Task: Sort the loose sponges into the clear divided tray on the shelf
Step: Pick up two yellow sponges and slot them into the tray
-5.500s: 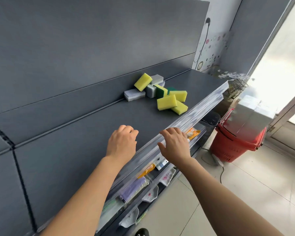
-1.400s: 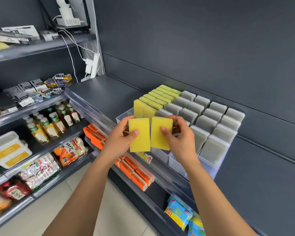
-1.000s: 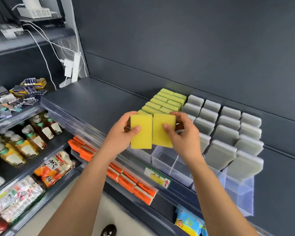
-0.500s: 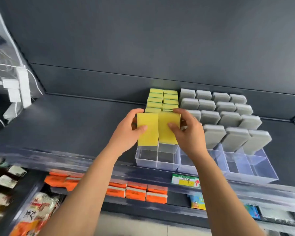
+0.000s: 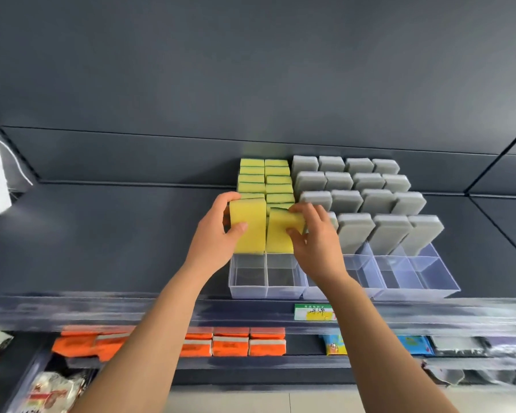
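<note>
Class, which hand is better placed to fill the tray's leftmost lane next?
Left. The left hand holds a yellow sponge upright at that lane; the right hand holds its sponge one lane over.

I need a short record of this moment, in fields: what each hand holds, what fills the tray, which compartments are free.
left hand: holds one yellow sponge upright
right hand: holds a second yellow sponge beside it
tray: clear, divided, on the dark shelf
yellow sponges: two left columns, at the back
grey sponges: four right columns
free compartments: front row, where visible
</note>
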